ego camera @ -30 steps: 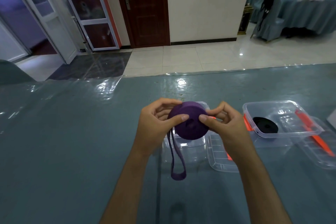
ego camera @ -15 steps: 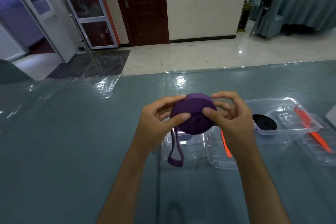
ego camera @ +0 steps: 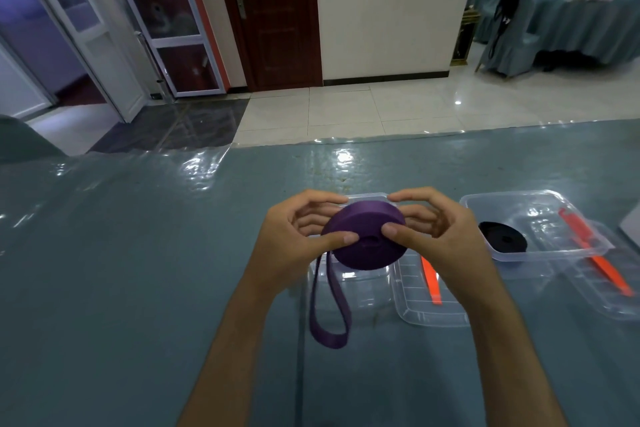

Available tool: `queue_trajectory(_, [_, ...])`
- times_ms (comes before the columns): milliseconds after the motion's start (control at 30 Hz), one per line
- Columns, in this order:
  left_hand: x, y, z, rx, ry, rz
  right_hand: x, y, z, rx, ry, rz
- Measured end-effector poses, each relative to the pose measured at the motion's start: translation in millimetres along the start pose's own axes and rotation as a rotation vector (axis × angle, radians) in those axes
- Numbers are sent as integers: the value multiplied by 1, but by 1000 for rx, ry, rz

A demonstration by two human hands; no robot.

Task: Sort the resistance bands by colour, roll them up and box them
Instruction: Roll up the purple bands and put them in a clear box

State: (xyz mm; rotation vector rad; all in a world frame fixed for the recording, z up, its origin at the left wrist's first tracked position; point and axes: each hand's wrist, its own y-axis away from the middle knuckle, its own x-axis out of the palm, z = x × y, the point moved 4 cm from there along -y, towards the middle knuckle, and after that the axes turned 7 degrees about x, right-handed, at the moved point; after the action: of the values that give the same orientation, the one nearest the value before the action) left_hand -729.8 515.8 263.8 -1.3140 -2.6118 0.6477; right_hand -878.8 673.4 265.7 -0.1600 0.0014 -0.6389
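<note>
- Compared with one second before, the purple band roll (ego camera: 363, 240) was tilted flatter, its face turned more up toward the person, and it was held a little higher over the table (ego camera: 138, 270).
- The hanging tail of the band (ego camera: 327, 305) looked about as long as before; its loop hung down from the roll, and I could not tell if it touched the table.
- The left hand (ego camera: 294, 243) gripped the roll from the left, thumb on the front face and fingers curled behind the rim.
- The right hand (ego camera: 440, 239) gripped it from the right in the same way, thumb pressed near the centre hole.
- Under the hands stood a clear box (ego camera: 349, 282), mostly hidden by the roll and the wrists, so I could not see what was inside.
- Beside it lay a clear lid (ego camera: 433, 312) with an orange clip (ego camera: 430, 282), partly covered by the right wrist.
- To the right, another clear box (ego camera: 540, 218) held a rolled black band (ego camera: 504, 242); its lid (ego camera: 609, 298) was cut off by the picture edge.
- I could read no writing or brand anywhere.
</note>
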Motion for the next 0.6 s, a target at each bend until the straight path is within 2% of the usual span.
queue_trajectory(133, [3, -1, -3, 8, -68, 94, 0, -2, 4, -60, 157, 58])
queue_trajectory(200, [6, 1, -3, 17, -37, 59, -1, -2, 3, -94, 98, 42])
queue_trajectory(367, [6, 4, -2, 48, -32, 17, -2, -1, -12, -71, -161, -145])
queue_trajectory(433, [3, 4, -1, 47, -33, -11, 0, 0, -19, -25, -175, -108])
queue_trajectory(533, [3, 3, -3, 70, -66, -71, 0, -2, -21, 18, -63, -8])
queue_trajectory(600, [6, 3, -3, 92, -43, -105, -1, 0, -20, 15, -62, -2])
